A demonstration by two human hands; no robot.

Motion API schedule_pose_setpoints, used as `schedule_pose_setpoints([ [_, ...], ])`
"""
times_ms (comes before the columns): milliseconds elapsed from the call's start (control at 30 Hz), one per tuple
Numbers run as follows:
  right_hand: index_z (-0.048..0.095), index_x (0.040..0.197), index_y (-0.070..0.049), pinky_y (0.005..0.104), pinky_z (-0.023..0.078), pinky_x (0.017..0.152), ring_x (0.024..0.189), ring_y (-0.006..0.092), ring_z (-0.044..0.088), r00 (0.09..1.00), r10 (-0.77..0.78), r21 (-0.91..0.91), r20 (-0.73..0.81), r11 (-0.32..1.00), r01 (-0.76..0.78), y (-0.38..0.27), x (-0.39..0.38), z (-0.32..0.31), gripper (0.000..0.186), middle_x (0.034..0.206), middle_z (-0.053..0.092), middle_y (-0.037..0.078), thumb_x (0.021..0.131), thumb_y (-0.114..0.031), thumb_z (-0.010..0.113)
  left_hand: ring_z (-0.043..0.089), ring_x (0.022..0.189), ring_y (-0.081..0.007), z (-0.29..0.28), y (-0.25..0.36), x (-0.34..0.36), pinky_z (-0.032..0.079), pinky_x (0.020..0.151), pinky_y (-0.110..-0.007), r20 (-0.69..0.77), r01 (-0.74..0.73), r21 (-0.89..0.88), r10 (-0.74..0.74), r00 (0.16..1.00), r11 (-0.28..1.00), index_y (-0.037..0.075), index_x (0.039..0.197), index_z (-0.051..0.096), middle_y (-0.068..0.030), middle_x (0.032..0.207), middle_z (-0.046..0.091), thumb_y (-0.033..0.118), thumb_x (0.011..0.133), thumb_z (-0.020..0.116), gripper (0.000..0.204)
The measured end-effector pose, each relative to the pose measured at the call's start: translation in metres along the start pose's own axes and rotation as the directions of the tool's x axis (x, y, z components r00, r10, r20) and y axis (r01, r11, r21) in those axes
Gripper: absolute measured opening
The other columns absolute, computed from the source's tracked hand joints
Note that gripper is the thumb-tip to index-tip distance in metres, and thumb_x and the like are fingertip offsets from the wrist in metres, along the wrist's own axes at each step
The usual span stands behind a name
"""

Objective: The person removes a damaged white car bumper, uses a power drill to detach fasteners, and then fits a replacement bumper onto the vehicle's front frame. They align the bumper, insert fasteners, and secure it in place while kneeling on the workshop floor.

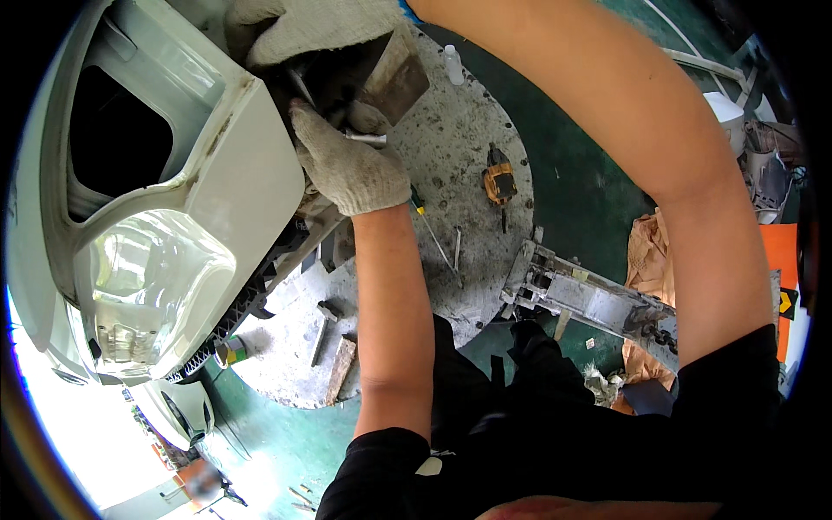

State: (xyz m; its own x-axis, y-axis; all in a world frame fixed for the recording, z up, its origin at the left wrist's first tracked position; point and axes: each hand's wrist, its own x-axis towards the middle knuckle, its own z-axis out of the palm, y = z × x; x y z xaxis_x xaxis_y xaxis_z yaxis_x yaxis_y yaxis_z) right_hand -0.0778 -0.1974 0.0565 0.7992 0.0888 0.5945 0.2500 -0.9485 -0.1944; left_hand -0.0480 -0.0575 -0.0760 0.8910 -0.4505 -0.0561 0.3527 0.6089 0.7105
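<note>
My left hand (354,169), in a pale knitted work glove, reaches up beside the corner of a white vehicle body (251,156). Its fingers are closed around a silver metal tool (368,139), whose rounded end pokes out past the glove. Further up, my right hand (316,30), gloved too, is bent over the dark gap behind the body's edge. Its fingers are curled, and what they grip is hidden. A thin metal shaft (301,85) shows between the two hands. Beside them stands a dirty brown-grey metal plate (397,76).
Below is a round, speckled metal platform (472,286). On it lie a small white bottle (453,65), a yellow-and-black tool (500,179), a screwdriver (419,204) and a metal bar (321,338). A heavy metal arm (598,299) extends right. A clear headlamp (156,269) bulges at left.
</note>
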Motion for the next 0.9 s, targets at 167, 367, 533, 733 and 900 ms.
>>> schedule_pose_setpoints([
  [167, 0.070, 0.096, 0.002, 0.0521, 0.051, 0.091, 0.099, 0.0464, 0.065, 0.992, -0.089, -0.045, -0.093, 0.995, 0.085, 0.000, -0.001, 0.008, 0.031, 0.100, 0.069, 0.028, 0.086, -0.026, 0.062, 0.061, 0.075, -0.0172, 0.000, -0.003, 0.001, 0.058, 0.074, -0.035, -0.007, -0.046, 0.036, 0.046, 0.999, 0.998, 0.014, 0.125, 0.059, -0.0039, 0.101, 0.064, 0.040, 0.103, 0.061, 0.035],
  [367, 0.070, 0.098, 0.001, 0.0529, 0.051, 0.090, 0.097, 0.0462, 0.066, 0.999, -0.055, -0.047, 0.001, 0.997, 0.055, -0.005, -0.002, 0.004, 0.029, 0.098, 0.069, 0.028, 0.086, -0.024, 0.062, 0.060, 0.070, -0.0161, -0.008, -0.006, 0.009, 0.057, 0.068, -0.032, 0.024, -0.021, -0.017, 0.022, 0.999, 1.000, 0.012, 0.119, 0.059, -0.0030, 0.096, 0.064, 0.039, 0.102, 0.064, 0.032],
  [533, 0.070, 0.100, 0.000, 0.0529, 0.051, 0.089, 0.097, 0.0457, 0.067, 0.998, 0.023, -0.061, 0.064, 0.998, -0.019, -0.011, 0.000, 0.001, 0.030, 0.096, 0.070, 0.028, 0.087, -0.025, 0.062, 0.060, 0.074, -0.0154, -0.012, -0.008, 0.015, 0.055, 0.065, -0.029, 0.055, -0.116, 0.063, 0.113, 0.992, 0.991, 0.012, 0.122, 0.059, -0.0041, 0.103, 0.064, 0.037, 0.102, 0.064, 0.033],
  [733, 0.071, 0.105, 0.000, 0.0515, 0.051, 0.091, 0.100, 0.0446, 0.067, 0.991, 0.057, -0.067, 0.125, 0.997, -0.049, -0.012, -0.001, -0.004, 0.031, 0.100, 0.070, 0.028, 0.087, -0.024, 0.061, 0.061, 0.080, -0.0164, -0.005, -0.010, 0.008, 0.055, 0.069, -0.030, -0.022, -0.059, -0.020, 0.059, 0.998, 0.998, 0.011, 0.126, 0.059, -0.0057, 0.111, 0.064, 0.038, 0.103, 0.064, 0.036],
  [900, 0.071, 0.105, 0.000, 0.0507, 0.051, 0.092, 0.101, 0.0439, 0.067, 0.988, 0.049, -0.082, 0.147, 0.996, -0.037, -0.015, 0.001, -0.005, 0.031, 0.102, 0.071, 0.027, 0.087, -0.024, 0.061, 0.062, 0.089, -0.0175, -0.004, -0.005, 0.004, 0.057, 0.073, -0.032, 0.039, -0.102, 0.068, 0.099, 0.994, 0.992, 0.010, 0.130, 0.058, -0.0066, 0.115, 0.064, 0.037, 0.103, 0.063, 0.039],
])
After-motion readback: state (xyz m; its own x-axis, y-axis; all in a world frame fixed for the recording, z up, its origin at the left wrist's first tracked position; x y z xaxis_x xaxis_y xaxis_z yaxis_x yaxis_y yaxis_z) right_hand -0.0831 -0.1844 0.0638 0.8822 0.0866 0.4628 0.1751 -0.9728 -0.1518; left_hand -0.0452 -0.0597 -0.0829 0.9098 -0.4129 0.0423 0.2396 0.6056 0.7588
